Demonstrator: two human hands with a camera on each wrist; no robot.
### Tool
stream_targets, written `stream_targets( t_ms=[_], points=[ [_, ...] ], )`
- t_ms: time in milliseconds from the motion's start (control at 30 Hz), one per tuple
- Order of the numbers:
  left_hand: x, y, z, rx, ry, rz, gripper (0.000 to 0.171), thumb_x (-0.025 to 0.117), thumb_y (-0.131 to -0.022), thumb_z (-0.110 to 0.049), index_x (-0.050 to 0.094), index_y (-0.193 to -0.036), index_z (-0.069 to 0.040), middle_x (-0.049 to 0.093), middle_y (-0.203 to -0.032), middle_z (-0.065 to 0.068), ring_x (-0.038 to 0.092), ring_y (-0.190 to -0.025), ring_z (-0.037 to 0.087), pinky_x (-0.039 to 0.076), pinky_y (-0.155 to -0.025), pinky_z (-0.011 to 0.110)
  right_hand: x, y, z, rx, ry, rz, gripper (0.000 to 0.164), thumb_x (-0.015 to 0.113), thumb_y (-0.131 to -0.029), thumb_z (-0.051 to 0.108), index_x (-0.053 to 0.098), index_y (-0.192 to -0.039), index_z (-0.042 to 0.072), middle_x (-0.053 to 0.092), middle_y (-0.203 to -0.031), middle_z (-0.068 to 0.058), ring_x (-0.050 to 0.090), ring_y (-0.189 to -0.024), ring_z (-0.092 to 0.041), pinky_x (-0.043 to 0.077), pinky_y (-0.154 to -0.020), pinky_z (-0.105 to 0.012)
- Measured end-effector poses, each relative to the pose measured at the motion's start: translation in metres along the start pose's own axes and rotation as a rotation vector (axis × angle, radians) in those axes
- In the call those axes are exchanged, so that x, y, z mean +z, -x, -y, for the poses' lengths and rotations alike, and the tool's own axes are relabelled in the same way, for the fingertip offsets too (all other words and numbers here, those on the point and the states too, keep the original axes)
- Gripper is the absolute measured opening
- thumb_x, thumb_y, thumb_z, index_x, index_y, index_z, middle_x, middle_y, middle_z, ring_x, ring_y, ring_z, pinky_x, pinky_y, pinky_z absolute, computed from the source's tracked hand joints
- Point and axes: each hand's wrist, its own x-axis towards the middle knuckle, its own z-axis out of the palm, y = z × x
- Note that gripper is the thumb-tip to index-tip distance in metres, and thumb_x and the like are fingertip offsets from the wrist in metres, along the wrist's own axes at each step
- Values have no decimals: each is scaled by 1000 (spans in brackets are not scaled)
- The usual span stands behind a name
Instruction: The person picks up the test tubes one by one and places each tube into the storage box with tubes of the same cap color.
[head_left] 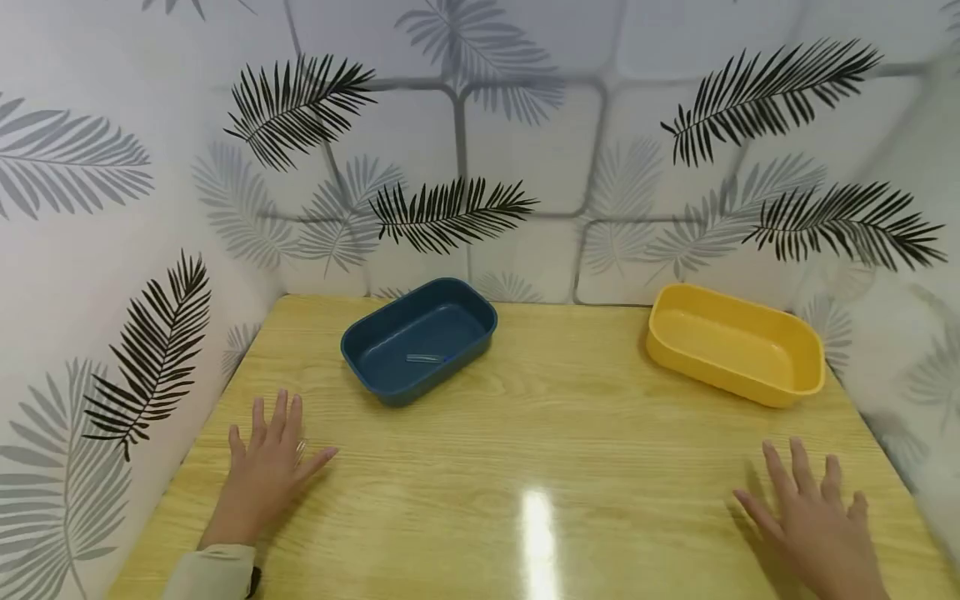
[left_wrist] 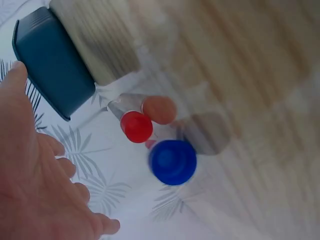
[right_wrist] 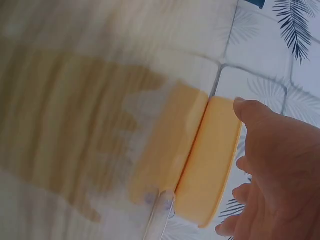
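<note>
My left hand (head_left: pixel 264 467) is spread flat at the left of the table, its fingers apart and holding nothing. Part of a clear object (head_left: pixel 301 451) shows between its thumb and index finger. In the left wrist view, a red-capped clear tube (left_wrist: pixel 136 126) and a blue cap (left_wrist: pixel 172 162) are beside that hand. My right hand (head_left: pixel 813 521) is at the right of the table, fingers spread, with nothing in its grasp. Beside it, the right wrist view has a clear tube (right_wrist: pixel 160 215). A clear tube with a blue end (head_left: pixel 426 358) lies inside the dark blue tray (head_left: pixel 386 397).
A yellow tray (head_left: pixel 731 385) stands at the back right, beyond my right hand. The wooden table (head_left: pixel 480 467) meets leaf-patterned wall covering (head_left: pixel 525 167) at its back and sides. Light glares off the tabletop near the front middle.
</note>
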Motion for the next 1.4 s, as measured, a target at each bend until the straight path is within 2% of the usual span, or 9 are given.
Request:
stream_targets(
  t_ms=[233, 367, 467, 667, 800, 900, 1033, 1133, 1400],
  points=[
    [7, 1, -7, 24, -11, 13, 93, 40, -87, -67, 4, -150, -9, 6, -153, 18, -12, -138, 34, 1, -93, 75, 0, -3, 16, -32, 13, 10, 77, 48, -90, 56, 23, -147, 10, 20, -147, -26, 14, -125, -59, 16, -80, -79],
    [6, -1, -8, 38, -46, 5, 92, 39, -88, -67, 7, -150, -6, 11, -153, 20, -9, -139, 34, 5, -94, 74, -1, -5, 22, -37, 15, 38, 77, 46, -90, 57, 24, -147, 10, 18, -148, -26, 16, -125, -59, 15, -82, -79],
    [3, -4, -10, 51, -66, -16, 92, 38, -88, -67, 9, -150, -7, 12, -153, 18, -7, -139, 33, 7, -95, 73, -4, -9, 25, -51, 34, 34, 76, 46, -90, 57, 27, -146, 8, 23, -146, -27, 21, -122, -60, 17, -82, -79],
    [-4, -7, -13, 45, -57, -8, 92, 37, -88, -68, 2, -150, -10, 8, -154, 17, -8, -139, 33, 5, -97, 72, -11, -16, 29, -67, -8, 23, 73, 45, -92, 54, 25, -146, 8, 22, -146, -27, 17, -123, -59, 16, -84, -78],
    [-6, -3, -10, 35, -37, 12, 92, 39, -88, -66, 1, -150, -9, 4, -154, 17, -12, -139, 30, 8, -97, 72, -5, -21, 36, -87, -31, 46, 73, 43, -93, 54, 22, -147, 9, 17, -148, -26, 15, -125, -59, 16, -84, -78],
    [-5, -1, -9, 43, -17, 28, 92, 39, -89, -64, 3, -149, -4, 0, -154, 16, -13, -139, 30, 11, -97, 71, -2, -27, 44, -107, -41, 51, 74, 43, -93, 54, 24, -147, 6, 20, -147, -28, 18, -125, -58, 18, -86, -76],
    [-12, -1, -13, 52, 44, 67, 93, 39, -90, -63, 3, -148, 0, -3, -154, 17, -8, -139, 34, 18, -100, 65, -4, -34, 57, -147, -62, 54, 74, 44, -94, 52, 30, -142, -2, 29, -141, -32, 27, -121, -58, 24, -90, -70],
    [-20, -7, -16, 65, 86, 88, 94, 38, -90, -63, -1, -148, -1, -4, -154, 17, -5, -139, 33, 20, -101, 62, -4, -40, 67, -184, -89, 46, 73, 46, -94, 50, 33, -140, -6, 33, -139, -33, 31, -120, -56, 28, -93, -66],
    [-42, -27, -20, 137, 33, 70, 97, 39, -88, -66, 0, -148, -1, 2, -153, 20, 0, -140, 34, 19, -104, 57, -7, -62, 103, -255, -144, 28, 73, 49, -93, 47, 33, -140, -7, 33, -141, -28, 32, -127, -47, 31, -98, -58]
  ],
)
